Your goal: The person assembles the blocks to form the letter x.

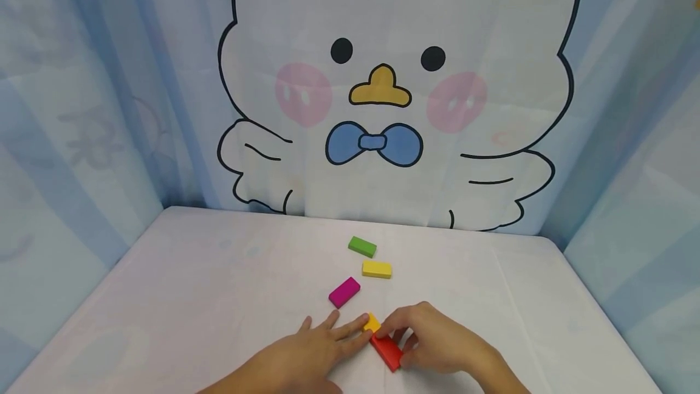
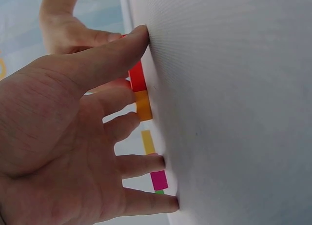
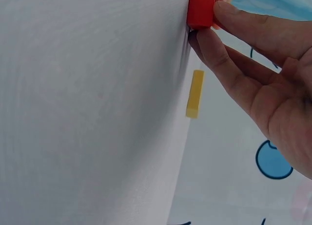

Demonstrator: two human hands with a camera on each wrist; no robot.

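My right hand [image 1: 437,339] pinches a red rectangular block [image 1: 387,352] that lies low on the white tabletop. In the right wrist view, thumb and fingers sit at the end of the red block [image 3: 201,10]. Its other end meets an orange block [image 1: 371,323], and the two form a line. My left hand [image 1: 312,351] is spread palm down on the table with straight fingers. In the left wrist view, two of its fingertips [image 2: 130,118] rest against the side of the orange block [image 2: 144,106].
A magenta block [image 1: 344,292] lies just beyond the left fingertips. Farther back are a yellow block [image 1: 377,269] and a green block [image 1: 362,247]. A curtain [image 1: 383,193] with a cartoon bird hangs behind the table's back edge, with more curtain at both sides.
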